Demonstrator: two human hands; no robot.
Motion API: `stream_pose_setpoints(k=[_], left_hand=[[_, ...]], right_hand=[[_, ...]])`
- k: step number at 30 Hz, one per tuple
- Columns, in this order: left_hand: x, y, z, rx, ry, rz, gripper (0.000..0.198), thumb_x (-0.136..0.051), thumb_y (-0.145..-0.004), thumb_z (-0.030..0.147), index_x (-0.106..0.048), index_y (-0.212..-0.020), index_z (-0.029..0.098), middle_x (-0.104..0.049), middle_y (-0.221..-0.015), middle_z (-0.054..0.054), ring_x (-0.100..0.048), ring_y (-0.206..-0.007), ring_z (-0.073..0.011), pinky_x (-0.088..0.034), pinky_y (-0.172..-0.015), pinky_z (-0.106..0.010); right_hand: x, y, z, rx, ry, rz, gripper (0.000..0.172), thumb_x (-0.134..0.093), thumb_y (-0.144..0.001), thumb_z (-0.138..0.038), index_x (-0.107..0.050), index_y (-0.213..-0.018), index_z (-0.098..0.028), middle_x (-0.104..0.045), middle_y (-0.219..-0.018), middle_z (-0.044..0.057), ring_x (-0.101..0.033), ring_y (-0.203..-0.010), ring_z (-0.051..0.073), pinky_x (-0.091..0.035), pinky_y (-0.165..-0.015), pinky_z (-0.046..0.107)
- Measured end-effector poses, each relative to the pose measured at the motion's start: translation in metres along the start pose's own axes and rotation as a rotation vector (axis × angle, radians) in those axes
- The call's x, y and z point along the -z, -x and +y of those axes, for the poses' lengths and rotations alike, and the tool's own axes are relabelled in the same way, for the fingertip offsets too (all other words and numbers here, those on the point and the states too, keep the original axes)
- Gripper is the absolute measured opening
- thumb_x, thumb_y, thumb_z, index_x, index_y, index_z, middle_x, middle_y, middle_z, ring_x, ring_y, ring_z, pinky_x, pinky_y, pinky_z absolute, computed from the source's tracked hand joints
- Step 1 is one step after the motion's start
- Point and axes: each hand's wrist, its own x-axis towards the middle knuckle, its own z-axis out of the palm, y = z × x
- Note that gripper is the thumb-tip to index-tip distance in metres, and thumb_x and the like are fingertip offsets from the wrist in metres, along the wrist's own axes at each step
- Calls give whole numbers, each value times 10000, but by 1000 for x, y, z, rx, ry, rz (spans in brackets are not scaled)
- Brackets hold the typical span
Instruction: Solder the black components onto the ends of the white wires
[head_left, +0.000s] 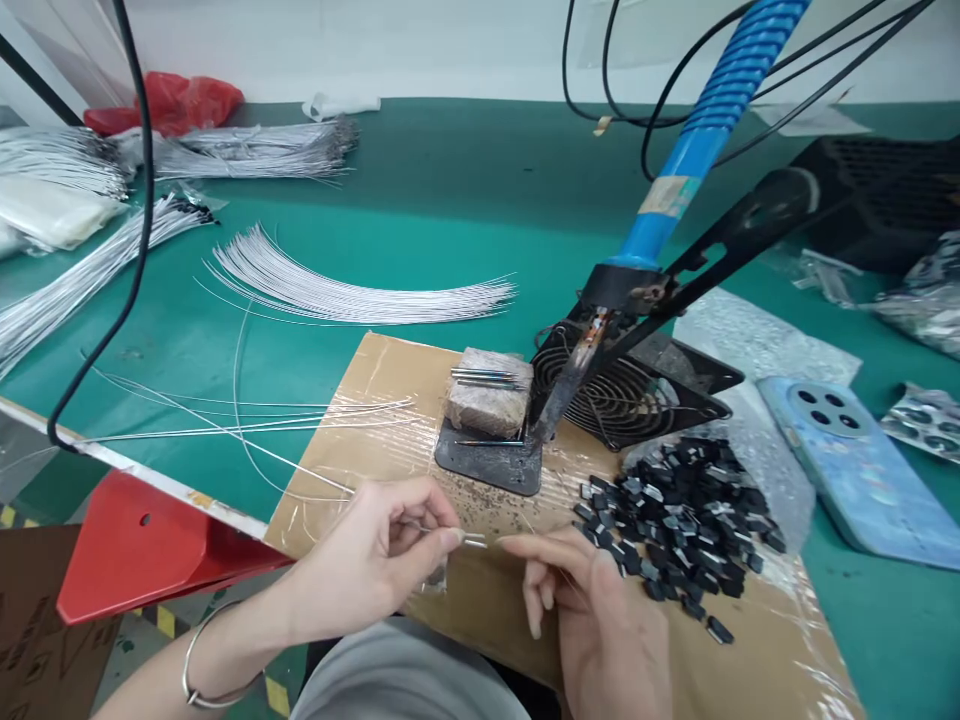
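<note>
My left hand [409, 545] pinches a thin white wire [322, 480] between thumb and forefinger; its short silver tip [474, 541] pokes out to the right. The wire's tail trails away to the left. Just across from the tip is my right hand [574, 580], its forefinger pointing at it and the other fingers curled in. A faint, fine strand shows by that forefinger, but what the hand holds is too small to make out. Both hands are above a brown cardboard sheet [405, 460]. Beyond them, a blue-handled soldering iron [589, 345] hangs tip-down in a black arm.
Right of my hands lies a pile of small black connectors [682, 520], beside a blue phone [862, 470]. A black fan [622, 395] lies behind the iron. A worn block [489, 395] bears several metal pins. Bundled white wires [352, 290] lie farther back.
</note>
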Motion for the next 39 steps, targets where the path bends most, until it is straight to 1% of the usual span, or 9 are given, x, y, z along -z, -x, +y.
stream_pose_setpoints(k=[4, 6, 11, 16, 19, 21, 24, 28, 39], left_hand=[[1, -1, 2, -1, 18, -7, 137, -677, -886, 243, -609, -815, 147, -522, -655, 39, -427, -590, -107, -318, -550, -237], [1, 0, 1, 3, 15, -15, 127, -678, -886, 233, -616, -821, 143, -538, -669, 32, -443, -611, -111, -335, -569, -239], [1, 0, -1, -14, 36, -15, 154, -652, -915, 262, -618, -825, 141, -539, -673, 28, -449, -621, -110, -345, -577, -236], [-1, -1, -1, -11, 41, 5, 175, -643, -916, 279, -620, -801, 150, -514, -645, 36, -421, -583, -105, -330, -544, -234], [-3, -2, -1, -8, 49, 8, 172, -644, -911, 277, -612, -790, 159, -494, -629, 47, -399, -557, -98, -315, -517, -225], [-4, -2, -1, -8, 56, 12, 176, -647, -908, 279, -606, -784, 161, -485, -624, 52, -389, -550, -94, -306, -508, -219], [-5, -3, -2, -3, 65, 22, 173, -679, -883, 273, -597, -784, 157, -500, -634, 49, -391, -549, -88, -293, -502, -217], [-7, -4, -3, 21, 58, 37, 190, -689, -874, 287, -590, -781, 153, -518, -637, 41, -393, -547, -88, -283, -499, -224], [-10, -3, -2, 22, 82, 36, 222, -684, -871, 319, -568, -762, 165, -483, -605, 56, -371, -522, -86, -273, -479, -215]], right_hand=[[-15, 0, -10, -70, 142, 51, 142, -694, -918, -330, -819, -884, -273, -579, -685, -10, -501, -552, 101, -367, -504, 241], [-23, 0, -16, -61, 158, 73, 83, -743, -874, -295, -818, -844, -277, -592, -681, -13, -488, -541, 100, -359, -496, 243], [-28, -1, -19, -52, 161, 59, 97, -734, -875, -269, -828, -851, -271, -593, -656, -12, -465, -515, 105, -341, -474, 251], [-26, 0, -17, -108, 114, 64, 95, -749, -865, -295, -838, -858, -263, -590, -664, -3, -466, -521, 105, -334, -482, 255], [-29, 1, -15, -180, -13, 76, 122, -749, -866, -327, -839, -915, -261, -610, -716, 3, -464, -505, 86, -348, -483, 248], [-31, 2, -14, -257, -141, 70, 154, -758, -857, -351, -836, -951, -257, -601, -736, 0, -457, -471, 69, -315, -450, 242], [-31, 2, -13, -336, -253, 62, 157, -781, -837, -364, -838, -922, -245, -540, -688, -23, -439, -432, 48, -246, -435, 240], [-31, 2, -12, -362, -275, 64, 157, -792, -826, -377, -837, -876, -235, -481, -638, -45, -414, -427, 35, -208, -450, 243], [-30, 1, -14, -385, -311, 54, 121, -786, -820, -342, -808, -833, -224, -491, -626, -47, -396, -444, 57, -200, -452, 251]])
